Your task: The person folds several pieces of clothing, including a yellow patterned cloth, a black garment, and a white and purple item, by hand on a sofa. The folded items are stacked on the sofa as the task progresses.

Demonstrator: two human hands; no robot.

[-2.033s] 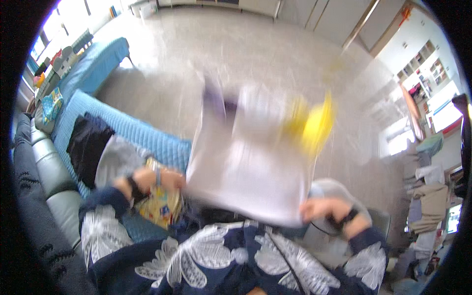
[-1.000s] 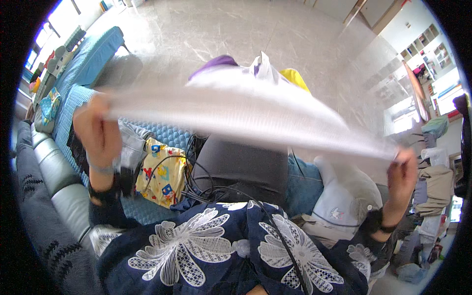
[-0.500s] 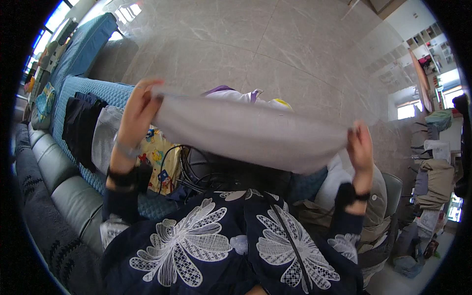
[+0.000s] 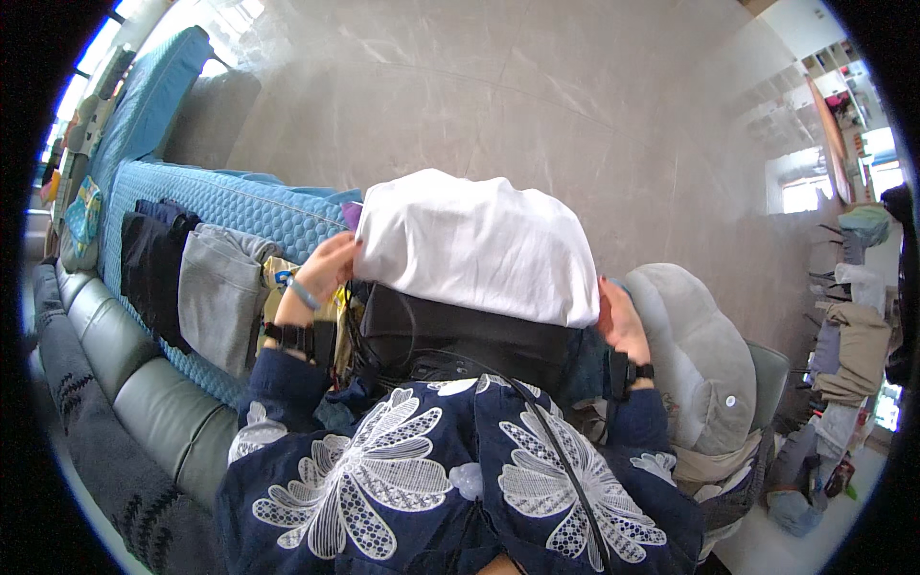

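Head view: white cloth (image 4: 474, 244) sits folded over at centre, draped on top of a black bag (image 4: 450, 335) in the person's lap. Left hand (image 4: 326, 268) at 9 o'clock of the cloth, fingers curled and pinching its left edge; right hand (image 4: 621, 321) at 3 o'clock, mostly hidden behind the cloth's right edge, looks closed on it but grip only partly visible. To fold well, I'd judge: keep both edges level, pull lightly outward so the fold lies flat, match corners before letting it down, avoid snagging the black cable (image 4: 546, 450) running over the bag. Containers: the black bag is closed or covered, contents cannot be told. Blue mat (image 4: 240, 206) at 10 o'clock holds folded clothes side by side: dark ones (image 4: 153, 264), a grey one (image 4: 220, 297), a yellow patterned one (image 4: 278, 273) just beside the left wrist. Grey cushion (image 4: 695, 355) at 3 o'clock, just beside the right hand.
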